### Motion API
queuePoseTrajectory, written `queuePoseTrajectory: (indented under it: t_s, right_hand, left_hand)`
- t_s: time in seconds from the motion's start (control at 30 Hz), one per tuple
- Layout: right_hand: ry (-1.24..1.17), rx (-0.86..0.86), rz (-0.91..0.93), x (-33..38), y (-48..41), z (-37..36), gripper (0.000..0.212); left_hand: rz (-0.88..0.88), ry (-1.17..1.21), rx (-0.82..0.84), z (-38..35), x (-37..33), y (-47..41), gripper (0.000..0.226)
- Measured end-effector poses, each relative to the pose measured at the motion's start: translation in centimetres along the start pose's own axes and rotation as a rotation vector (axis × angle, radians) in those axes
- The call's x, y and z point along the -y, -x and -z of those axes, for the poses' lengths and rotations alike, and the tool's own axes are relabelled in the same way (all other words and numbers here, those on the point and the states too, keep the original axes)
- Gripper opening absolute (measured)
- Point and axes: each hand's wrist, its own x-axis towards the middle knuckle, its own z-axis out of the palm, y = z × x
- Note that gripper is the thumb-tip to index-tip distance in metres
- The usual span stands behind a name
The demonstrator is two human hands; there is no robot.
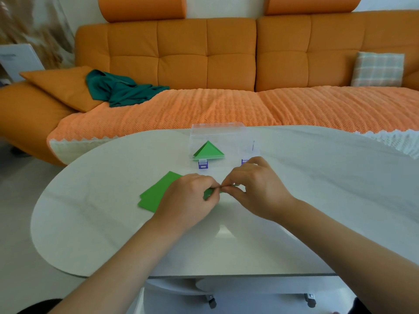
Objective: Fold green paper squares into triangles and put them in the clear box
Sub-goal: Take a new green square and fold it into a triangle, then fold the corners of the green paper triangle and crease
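Observation:
A clear box (226,137) with purple latches stands open at the table's far middle, and folded green triangles (208,152) lie inside it. A small stack of green paper squares (156,193) lies flat on the table, partly under my left wrist. My left hand (188,200) and my right hand (256,189) meet in front of the box. Together they pinch a small green paper piece (209,193) between their fingertips. Most of that piece is hidden by my fingers.
The white oval table (317,200) ends near my body at the bottom. Behind it runs an orange sofa (204,64) with a dark green cloth (122,89) and a checked cushion (377,69).

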Motion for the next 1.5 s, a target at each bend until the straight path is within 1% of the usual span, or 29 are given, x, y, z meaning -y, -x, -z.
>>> queuePoseTrajectory:
  t_s: [0.1,0.2,0.3,0.4,0.5,0.57,0.63,0.73,0.8,0.87,0.93,1.0,1.07,1.1,1.17,1.2,1.27,1.3,1.33,1.4,1.5]
  right_hand:
    - [0.024,-0.005,0.005,-0.3,-0.1,0.3,0.006]
    - [0.039,-0.021,-0.010,-0.9,-0.2,0.8,0.006]
    - [0.031,-0.021,-0.053,-1.7,-0.2,1.1,0.006]
    - [-0.008,-0.016,-0.123,-2.0,-0.2,1.3,0.006]
    - [-0.096,0.003,-0.180,-1.8,-0.1,1.4,0.006]
    - [-0.203,0.050,-0.241,-1.4,-0.3,1.5,0.010]
    - [-0.352,0.125,-0.309,-0.8,-0.6,1.7,0.016]
    - [-0.525,0.218,-0.360,0.3,-1.0,2.0,0.027]
    - [-0.537,0.254,-0.346,0.5,-1.1,2.2,0.034]
    - [-0.528,0.265,-0.345,0.5,-1.3,2.3,0.036]
    - [-0.589,0.267,-0.380,0.5,-1.4,2.6,0.037]
    - [-0.662,0.284,-0.412,0.5,-1.4,2.8,0.048]
    - [-0.714,0.294,-0.430,0.5,-1.4,2.8,0.064]
    - [-0.748,0.288,-0.434,0.4,-1.4,2.7,0.070]
    - [-0.808,0.277,-0.442,0.5,-1.5,2.4,0.078]
    - [-0.821,0.271,-0.443,0.6,-1.5,2.3,0.079]
    - [-0.821,0.240,-0.447,0.7,-1.5,2.0,0.081]
    - [-0.807,0.212,-0.453,0.8,-1.5,1.9,0.082]
    - [-0.783,0.178,-0.456,0.8,-1.5,1.8,0.081]
    - [-0.658,0.107,-0.425,0.8,-1.4,1.6,0.074]
    - [-0.444,0.085,-0.259,0.9,-0.9,1.9,0.045]
  left_hand:
    - [0.011,-0.001,-0.009,0.5,0.3,0.0,0.011]
    - [0.054,-0.006,0.028,1.4,1.4,0.2,0.012]
    - [0.100,-0.036,0.088,3.0,2.9,0.4,0.007]
    - [0.148,-0.094,0.129,4.4,4.4,0.6,0.011]
    - [0.228,-0.100,0.085,5.2,5.2,0.9,0.009]
    - [0.236,-0.059,0.026,5.1,4.7,0.9,0.009]
    - [0.235,0.032,0.000,4.7,3.5,0.8,0.013]
    - [0.313,0.218,0.072,4.1,1.9,0.5,0.023]
    - [0.395,0.308,0.137,3.9,1.5,0.3,0.033]
    - [0.465,0.375,0.173,3.7,1.5,0.1,0.047]
    - [0.518,0.414,0.149,3.7,1.9,-0.2,0.058]
    - [0.559,0.424,0.081,3.9,2.4,-0.4,0.062]
    - [0.614,0.502,0.029,4.1,2.5,-0.8,0.056]
    - [0.649,0.576,0.044,4.2,2.2,-0.9,0.049]
    - [0.665,0.696,0.154,4.0,1.2,-1.0,0.028]
    - [0.649,0.697,0.229,3.7,0.6,-0.8,0.019]
    - [0.612,0.659,0.333,3.1,-0.1,-0.6,0.013]
    - [0.606,0.635,0.342,2.8,-0.3,-0.5,0.010]
    - [0.617,0.622,0.328,2.5,-0.3,-0.5,0.009]
    - [0.697,0.636,0.263,2.3,-0.2,-0.6,0.009]
    - [0.856,0.754,0.181,2.1,0.2,-0.7,0.011]
